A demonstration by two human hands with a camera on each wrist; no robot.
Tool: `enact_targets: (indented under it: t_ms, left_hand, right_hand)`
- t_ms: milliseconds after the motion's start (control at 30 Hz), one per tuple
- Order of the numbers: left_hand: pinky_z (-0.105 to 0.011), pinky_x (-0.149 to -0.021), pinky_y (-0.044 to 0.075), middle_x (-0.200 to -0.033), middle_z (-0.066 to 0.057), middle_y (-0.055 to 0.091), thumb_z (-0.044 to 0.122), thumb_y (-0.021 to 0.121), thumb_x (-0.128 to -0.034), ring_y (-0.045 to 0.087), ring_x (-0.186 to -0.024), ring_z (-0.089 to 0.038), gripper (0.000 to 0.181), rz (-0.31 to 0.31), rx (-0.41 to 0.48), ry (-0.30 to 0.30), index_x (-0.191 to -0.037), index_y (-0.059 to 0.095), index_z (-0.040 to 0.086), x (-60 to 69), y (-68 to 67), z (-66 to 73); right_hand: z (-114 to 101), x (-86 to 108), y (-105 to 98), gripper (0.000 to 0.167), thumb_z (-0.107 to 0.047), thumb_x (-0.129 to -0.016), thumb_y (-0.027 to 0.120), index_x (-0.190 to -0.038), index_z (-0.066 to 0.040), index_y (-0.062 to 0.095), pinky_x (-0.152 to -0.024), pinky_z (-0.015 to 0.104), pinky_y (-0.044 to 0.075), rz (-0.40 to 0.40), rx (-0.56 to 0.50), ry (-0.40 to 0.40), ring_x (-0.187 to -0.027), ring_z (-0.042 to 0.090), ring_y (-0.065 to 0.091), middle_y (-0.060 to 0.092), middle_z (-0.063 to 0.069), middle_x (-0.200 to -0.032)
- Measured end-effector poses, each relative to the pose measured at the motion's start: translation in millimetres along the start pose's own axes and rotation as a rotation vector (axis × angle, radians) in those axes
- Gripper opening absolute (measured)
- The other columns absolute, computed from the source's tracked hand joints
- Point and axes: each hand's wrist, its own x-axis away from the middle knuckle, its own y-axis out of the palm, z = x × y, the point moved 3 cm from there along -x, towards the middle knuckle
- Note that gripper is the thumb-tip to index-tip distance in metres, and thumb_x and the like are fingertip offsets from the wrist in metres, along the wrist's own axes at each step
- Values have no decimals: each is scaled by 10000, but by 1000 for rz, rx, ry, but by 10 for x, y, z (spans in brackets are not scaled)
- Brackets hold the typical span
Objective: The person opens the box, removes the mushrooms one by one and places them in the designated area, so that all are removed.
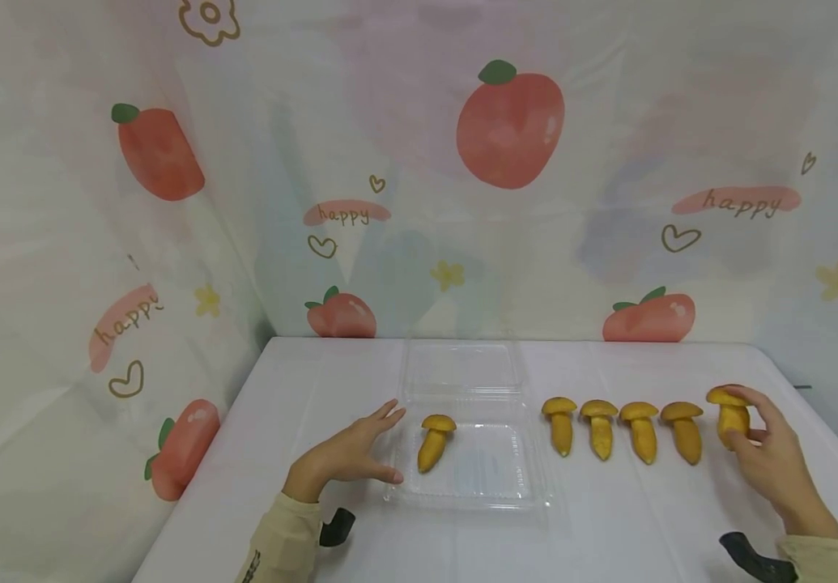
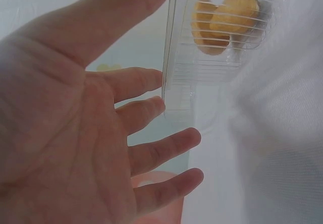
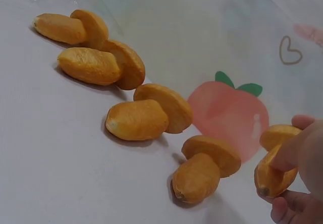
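Observation:
My right hand (image 1: 774, 457) grips a yellow mushroom (image 1: 733, 417) at the right end of a row, thumb and fingers round its stem and cap. In the right wrist view that mushroom (image 3: 272, 173) appears tilted, apart from its neighbours. Left of it lie several like mushrooms (image 1: 682, 429), caps toward the back. My left hand (image 1: 349, 453), fingers spread, is at the left side of a clear plastic box (image 1: 491, 461). Inside the box, on its left, lies one mushroom (image 1: 433, 445). Through the ribbed wall in the left wrist view the same mushroom (image 2: 237, 17) shows.
The box's clear lid (image 1: 462, 368) lies folded back toward the rear. A white-covered table (image 1: 608, 526) bears everything, with a printed fabric backdrop (image 1: 419, 146) behind and at the left. Black straps (image 1: 754, 557) stick out near both wrists.

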Motion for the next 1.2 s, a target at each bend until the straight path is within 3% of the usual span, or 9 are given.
enact_targets:
  t_ms: [133,367,433,500,600,700,800,867,1200]
  left_hand:
    - [-626,-1202,296,-1705,-154,160,355,857,-809,253,-1539,-416,1012,-1,-1,-3,-1603,286,93,-8,5,-11]
    - [-625,-1203,296,-1705,-147,163,352,859,-808,254,-1538,-417,1012,4,-2,-8,-1603,287,99,-7,2,-12]
    - [-625,-1203,296,-1705,-144,166,352,859,-808,255,-1539,-416,1012,3,0,-8,-1603,287,97,-2,6,-16]
    - [-625,-1205,294,-1706,-136,166,351,858,-809,253,-1540,-414,1012,1,1,-10,-1604,285,101,2,9,-19]
    - [-627,-1202,295,-1706,-136,169,352,859,-807,254,-1540,-415,1013,1,2,-8,-1604,286,100,5,14,-23]
    - [-627,-1202,296,-1704,-143,171,354,859,-807,255,-1540,-414,1013,4,0,-3,-1602,288,93,2,13,-24]
    - [-630,-1200,296,-1702,-157,171,351,859,-807,254,-1538,-420,1010,8,2,3,-1599,292,82,-3,9,-17]
    - [-630,-1202,292,-1702,-157,167,348,858,-809,250,-1539,-422,1008,7,4,2,-1600,291,83,-2,7,-11]
    - [-638,-1197,295,-1706,-144,162,340,862,-805,254,-1536,-428,1009,8,10,-11,-1601,293,97,6,5,10]
  right_hand:
    - [90,8,-13,609,46,-946,513,-1524,-103,392,-704,27,347,-3,2,-8,-1062,-212,250,379,-283,-1442]
    - [202,-29,-38,639,36,-950,463,-1556,-11,266,-558,172,473,-129,63,119,-790,-5,442,242,377,-1564]
    - [235,-39,-29,636,61,-937,449,-1540,44,246,-564,168,461,-152,74,127,-867,167,509,218,408,-1557]
    - [267,-36,-13,643,63,-942,434,-1548,57,221,-735,213,509,-172,79,145,-1118,343,520,162,412,-1581]
    - [298,-22,9,640,74,-946,420,-1551,70,210,-913,178,424,-188,68,129,-1407,566,257,136,419,-1584]
    - [301,-9,27,623,84,-946,417,-1539,87,224,-1068,160,341,-188,53,97,-1477,585,118,146,431,-1568]
    - [288,-16,42,603,108,-932,411,-1513,111,250,-1228,407,333,-176,41,67,-1473,604,105,180,454,-1533]
    - [275,-21,50,595,120,-927,400,-1504,116,256,-1142,732,248,-176,35,62,-1466,621,104,190,463,-1524]
    - [282,-28,76,700,88,-916,405,-1566,64,145,-1003,807,290,-188,102,71,-1270,651,320,273,485,-1437]
